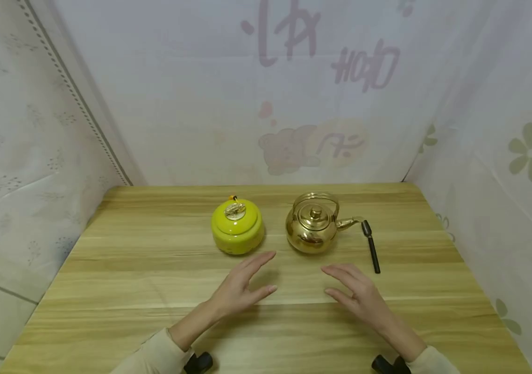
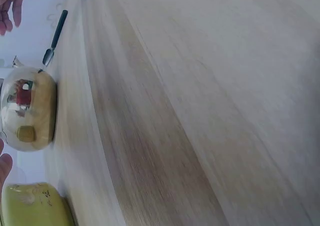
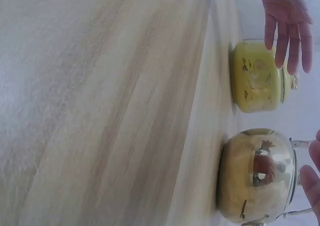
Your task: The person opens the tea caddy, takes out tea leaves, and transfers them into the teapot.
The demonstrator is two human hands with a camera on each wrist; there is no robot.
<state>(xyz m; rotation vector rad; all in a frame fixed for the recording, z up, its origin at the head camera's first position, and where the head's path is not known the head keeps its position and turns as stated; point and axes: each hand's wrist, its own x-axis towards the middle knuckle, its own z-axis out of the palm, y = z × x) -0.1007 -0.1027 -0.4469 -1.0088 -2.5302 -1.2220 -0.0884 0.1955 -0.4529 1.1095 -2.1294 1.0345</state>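
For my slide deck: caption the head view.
Two open hands, left and right, hover above a wooden table before a yellow lidded jar and brass kettle.

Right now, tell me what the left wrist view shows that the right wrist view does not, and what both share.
Only the left wrist view shows the slim black-handled scoop lying on the table beyond the kettle, with the right hand at the frame's top corner. Only the right wrist view shows the left hand with straight fingers over the jar, and the jar's lid. Both show the shiny round brass kettle, the squat yellow ceramic jar beside it and the pale wooden table.
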